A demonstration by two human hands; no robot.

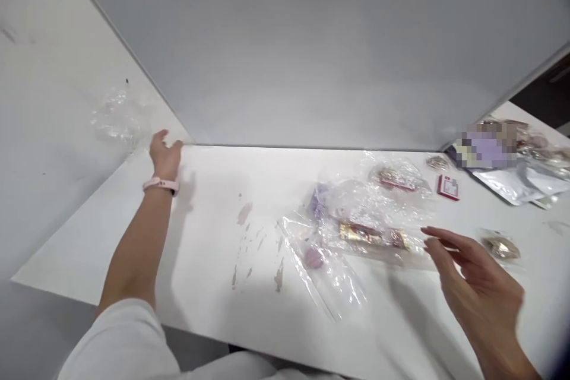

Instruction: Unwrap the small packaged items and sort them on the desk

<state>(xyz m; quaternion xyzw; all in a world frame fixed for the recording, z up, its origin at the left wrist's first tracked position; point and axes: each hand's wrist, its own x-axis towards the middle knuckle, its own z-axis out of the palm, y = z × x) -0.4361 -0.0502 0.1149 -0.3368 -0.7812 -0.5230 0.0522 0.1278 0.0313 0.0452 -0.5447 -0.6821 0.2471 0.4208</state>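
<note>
My left hand (165,153) reaches to the back left corner of the white table, thumb and fingers apart, holding nothing. To its left is a crumpled piece of clear plastic wrap (118,116) against the white side wall; whether it rests there or is falling I cannot tell. My right hand (481,288) hovers over the right side, its thumb and index tips close but apart, by the end of a clear bag with gold-and-red wrapped sticks (363,233). In front of that bag is a clear flat bag (329,279) with a round pink item (314,258) in or under it.
Behind are a clear pack with a red-edged item (396,178), a purple item (319,199) under film and a small red-and-white box (447,187). Silver pouches (512,181) lie at the far right, near a small gold packet (502,246). A grey panel (312,59) borders the back.
</note>
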